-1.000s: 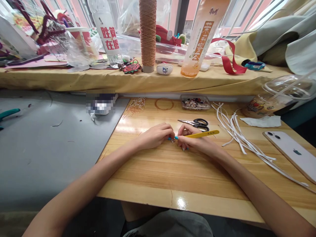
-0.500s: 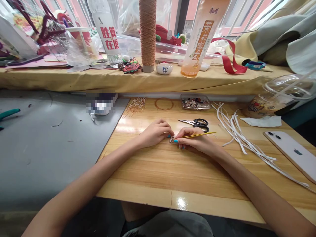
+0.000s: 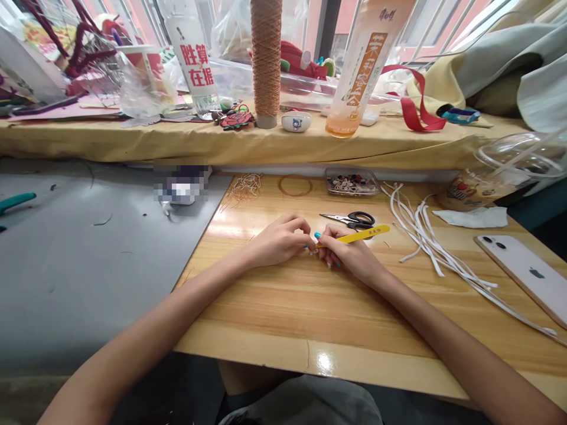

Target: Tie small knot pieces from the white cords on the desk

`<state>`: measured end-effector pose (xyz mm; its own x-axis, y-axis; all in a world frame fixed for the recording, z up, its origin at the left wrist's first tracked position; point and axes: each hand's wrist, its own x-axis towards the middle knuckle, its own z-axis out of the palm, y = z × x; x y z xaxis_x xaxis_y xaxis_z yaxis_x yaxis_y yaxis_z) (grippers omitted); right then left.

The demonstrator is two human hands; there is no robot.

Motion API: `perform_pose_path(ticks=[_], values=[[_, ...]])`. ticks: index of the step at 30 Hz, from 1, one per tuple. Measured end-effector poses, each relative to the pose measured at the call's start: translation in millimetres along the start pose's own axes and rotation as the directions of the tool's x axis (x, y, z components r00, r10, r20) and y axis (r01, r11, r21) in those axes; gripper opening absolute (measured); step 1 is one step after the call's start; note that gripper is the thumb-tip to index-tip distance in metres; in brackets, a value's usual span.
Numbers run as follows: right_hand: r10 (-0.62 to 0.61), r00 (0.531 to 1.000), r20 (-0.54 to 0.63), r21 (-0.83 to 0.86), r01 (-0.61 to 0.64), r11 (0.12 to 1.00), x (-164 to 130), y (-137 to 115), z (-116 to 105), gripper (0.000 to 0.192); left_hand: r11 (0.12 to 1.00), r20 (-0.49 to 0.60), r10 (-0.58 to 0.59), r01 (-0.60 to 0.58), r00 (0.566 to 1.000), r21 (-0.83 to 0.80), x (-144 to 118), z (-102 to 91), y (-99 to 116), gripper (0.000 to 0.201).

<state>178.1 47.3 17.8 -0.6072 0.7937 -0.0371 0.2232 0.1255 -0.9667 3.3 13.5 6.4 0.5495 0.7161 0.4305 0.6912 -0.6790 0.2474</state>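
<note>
My left hand (image 3: 283, 241) is closed in a pinch on a small knotted piece of pale cord (image 3: 312, 250), mostly covered by the fingers. Close against it, my right hand (image 3: 352, 252) grips a pair of yellow tweezers (image 3: 365, 234), their broad printed side facing up. The tips of the tweezers point at the cord piece; the fingers hide whether they touch it. Just behind my right hand lie black-handled scissors (image 3: 354, 220), blades to the left.
Behind are a clear box of beads (image 3: 352, 182), a coil of brown cord (image 3: 295, 186) and tangled thread scraps (image 3: 248, 186). White cords (image 3: 425, 236), a phone (image 3: 527, 274) and a plastic cup (image 3: 469, 189) lie or stand to the right. Bottles and a thread cone (image 3: 266, 65) line the ledge.
The tweezers have turned in my right hand, from edge-on to showing their flat printed side. My right fingers have shifted, and my left fingers have curled further over the cord piece.
</note>
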Motion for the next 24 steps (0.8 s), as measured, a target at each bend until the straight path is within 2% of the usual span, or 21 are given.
perform_pose_path(ticks=[3,7,18,24], values=[[0.0,1.0,-0.009,0.012,0.001,1.0,-0.1,0.9,0.0,0.021,0.999,-0.024,0.031,-0.03,0.999,0.034,-0.5,0.5,1.2,0.021],[0.001,1.0,-0.023,-0.002,-0.001,1.0,1.0,3.6,0.2,0.023,0.995,0.026,0.066,-0.068,0.997,0.074,0.0,1.3,2.7,0.021],[-0.009,0.999,-0.044,-0.077,0.006,0.997,1.6,0.1,6.7,0.025,0.992,0.067,0.051,-0.058,0.996,0.113,-0.5,3.1,4.6,0.02],[0.016,0.999,-0.029,0.039,-0.014,0.999,1.1,3.1,3.2,0.022,0.997,0.031,0.011,-0.014,0.999,0.072,-0.8,-3.6,6.0,0.023]])
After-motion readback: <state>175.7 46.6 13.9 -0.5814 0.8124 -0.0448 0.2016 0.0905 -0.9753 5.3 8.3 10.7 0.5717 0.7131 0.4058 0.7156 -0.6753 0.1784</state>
